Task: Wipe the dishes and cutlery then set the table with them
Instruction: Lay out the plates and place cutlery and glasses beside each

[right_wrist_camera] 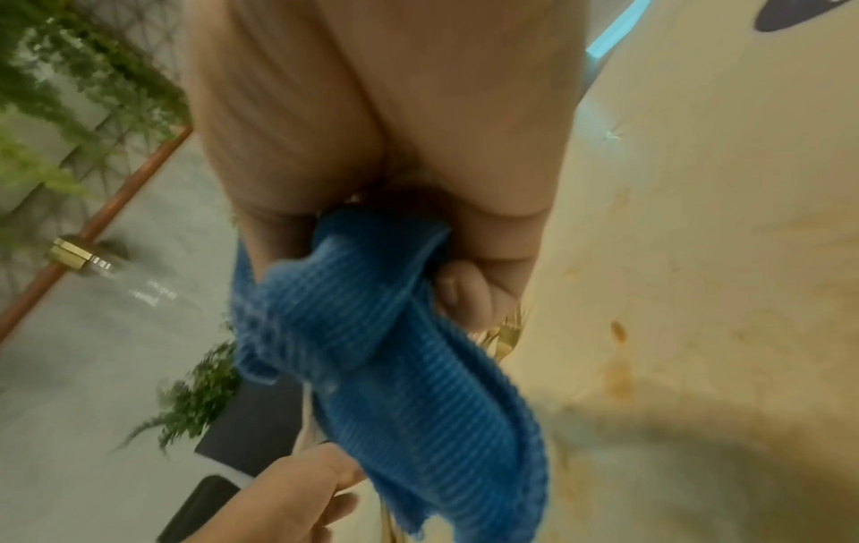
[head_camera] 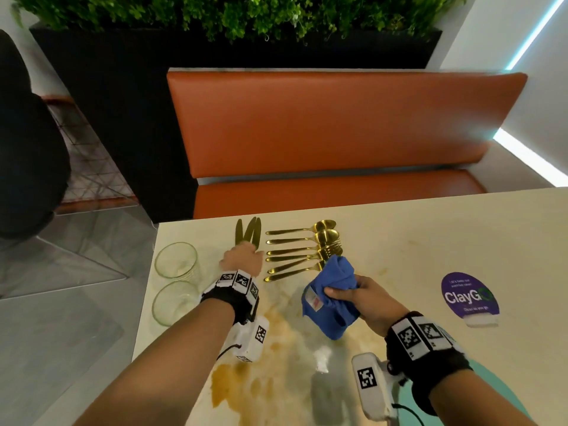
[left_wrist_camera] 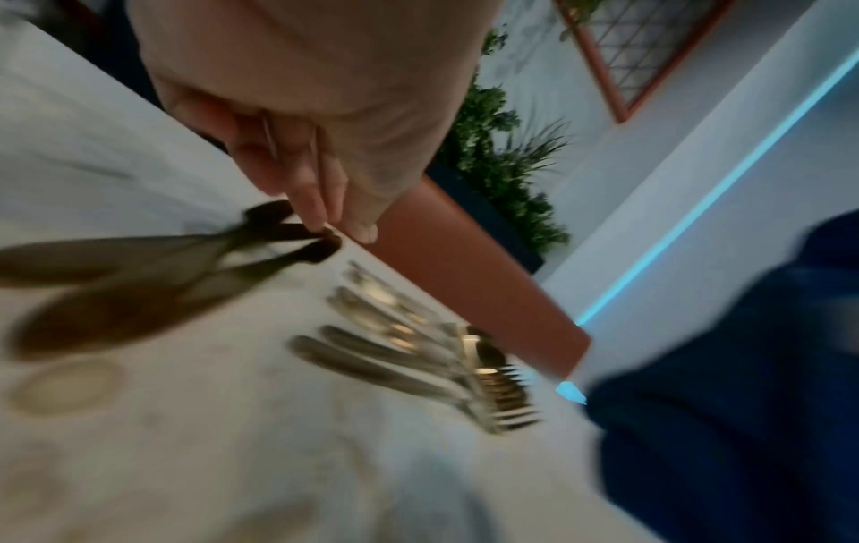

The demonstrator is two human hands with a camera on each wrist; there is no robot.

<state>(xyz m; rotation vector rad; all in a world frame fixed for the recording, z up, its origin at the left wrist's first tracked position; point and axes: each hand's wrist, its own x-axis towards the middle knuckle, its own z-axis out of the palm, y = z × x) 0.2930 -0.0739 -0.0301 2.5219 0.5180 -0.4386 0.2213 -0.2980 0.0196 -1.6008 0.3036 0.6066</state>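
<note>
Three gold knives (head_camera: 249,231) lie at the table's far edge, blades pointing away. My left hand (head_camera: 246,253) covers their handles; in the blurred left wrist view its straight fingertips (left_wrist_camera: 320,222) touch the handle ends (left_wrist_camera: 306,235), with no grip visible. To the right, gold spoons (head_camera: 322,230) and forks (head_camera: 302,256) (left_wrist_camera: 492,396) lie in a row. My right hand (head_camera: 350,295) (right_wrist_camera: 446,279) grips a bunched blue cloth (head_camera: 330,305) (right_wrist_camera: 395,367) just above the table, near the fork heads. Two clear glass bowls (head_camera: 175,260) stand at the left edge.
The cream table (head_camera: 415,241) has brown stains (head_camera: 246,385) in front of me and a purple round sticker (head_camera: 468,298) at the right. An orange bench (head_camera: 338,124) and a black planter with greenery (head_camera: 123,103) stand beyond the far edge.
</note>
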